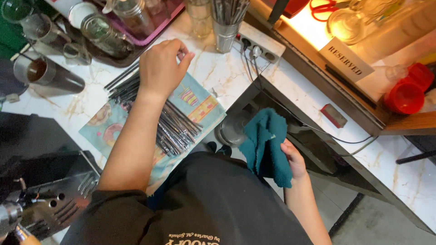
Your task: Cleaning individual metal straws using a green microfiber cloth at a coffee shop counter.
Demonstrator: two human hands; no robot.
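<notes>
My left hand [159, 68] reaches across a marble counter [218, 75], its fingers curled down on the far end of a pile of dark metal straws [175, 127]. The straws lie on a light blue patterned cloth [200, 102]. Whether a straw is pinched between the fingers is hidden by the hand. Lower and nearer my body, beside the counter's edge, my right hand [294, 159] grips a bunched teal towel [265, 145].
A metal cup [225, 34] full of straws stands beyond the cloth, next to a power strip [263, 45]. A pink tray [154, 34] with jars and a metal shaker [50, 75] lie at the far left. A white tent sign [347, 59] and red cups [408, 90] are right.
</notes>
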